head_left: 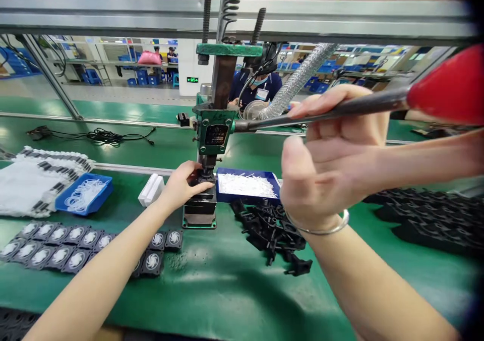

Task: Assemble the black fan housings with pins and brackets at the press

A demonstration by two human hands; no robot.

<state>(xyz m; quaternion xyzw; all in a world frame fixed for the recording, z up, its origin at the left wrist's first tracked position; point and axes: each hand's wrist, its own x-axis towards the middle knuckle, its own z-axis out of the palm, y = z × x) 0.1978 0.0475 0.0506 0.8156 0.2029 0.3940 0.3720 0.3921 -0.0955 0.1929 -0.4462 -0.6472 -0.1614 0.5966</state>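
A green hand press (214, 129) stands on the green bench, with a long metal lever (340, 110) ending in a red knob (449, 86). My right hand (328, 154) is closed around the lever, near its middle. My left hand (185, 184) reaches under the press head and pinches a small black part (202, 179) seated on the press base (199, 207). What exactly lies beneath those fingers is partly hidden.
Rows of square black parts with white centres (60, 242) lie at left. A blue tray of white rings (85, 193), a blue tray of white pins (247, 185), loose black parts (272, 232), stacked black trays (434, 220), a white block (151, 189). Another person (257, 86) sits behind the press.
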